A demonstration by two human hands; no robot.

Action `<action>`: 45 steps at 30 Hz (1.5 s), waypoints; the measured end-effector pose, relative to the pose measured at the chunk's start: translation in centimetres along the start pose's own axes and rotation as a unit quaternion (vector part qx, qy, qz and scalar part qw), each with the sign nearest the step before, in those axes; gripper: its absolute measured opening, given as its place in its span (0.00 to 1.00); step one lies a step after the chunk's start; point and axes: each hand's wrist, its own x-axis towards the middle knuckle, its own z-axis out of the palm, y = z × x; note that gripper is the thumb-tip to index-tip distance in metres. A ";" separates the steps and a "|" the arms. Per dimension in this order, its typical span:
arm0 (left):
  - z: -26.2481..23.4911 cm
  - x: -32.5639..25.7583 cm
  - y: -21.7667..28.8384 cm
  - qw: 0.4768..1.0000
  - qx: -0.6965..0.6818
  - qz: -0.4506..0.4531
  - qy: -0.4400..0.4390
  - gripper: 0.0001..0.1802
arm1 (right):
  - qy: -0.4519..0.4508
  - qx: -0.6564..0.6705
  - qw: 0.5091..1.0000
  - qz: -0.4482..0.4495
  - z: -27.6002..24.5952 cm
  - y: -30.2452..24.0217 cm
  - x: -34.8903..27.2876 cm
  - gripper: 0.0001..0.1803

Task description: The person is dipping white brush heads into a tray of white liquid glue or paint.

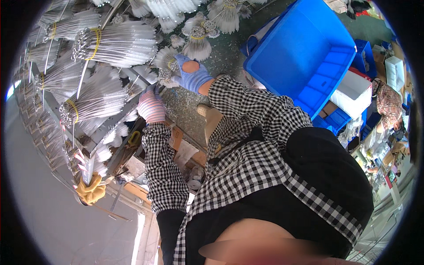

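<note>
Workshop from above: grey floor [225, 55] strewn w/ white flecks; metal rack [139, 77] at L., crowded w/ white-tipped wire bundles [126, 46], several w/ yellow ties; lg. blue bin [300, 44], upper R.; co-worker [388, 104] in patterned top, far R. R. hand [194, 76] (blue-striped glove, bare patch on back): thumb & fingers apart at edge of sm. bundle [165, 58], just L. of it; firmness of grip can't be told. L. hand [151, 107] (pink-striped glove): at rack's rail, fingertips unclear, closure can't be told.

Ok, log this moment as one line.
Left hand: gloved, near metal bar; Right hand: gloved, at pale bundle; Blue bin: right of both hands
</note>
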 end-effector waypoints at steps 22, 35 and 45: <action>-0.3 -0.4 0.3 1.000 -0.002 -0.021 -0.004 0.11 | 0.005 0.029 0.999 -0.014 -0.4 0.3 -0.8 0.40; -1.3 0.0 0.9 1.000 -0.012 0.003 -0.027 0.15 | 0.396 -0.147 0.902 -0.086 -14.3 9.6 2.2 0.20; 0.5 0.4 -0.4 0.999 0.032 0.039 -0.008 0.16 | 0.252 -0.327 0.911 -0.013 -13.1 15.7 9.2 0.19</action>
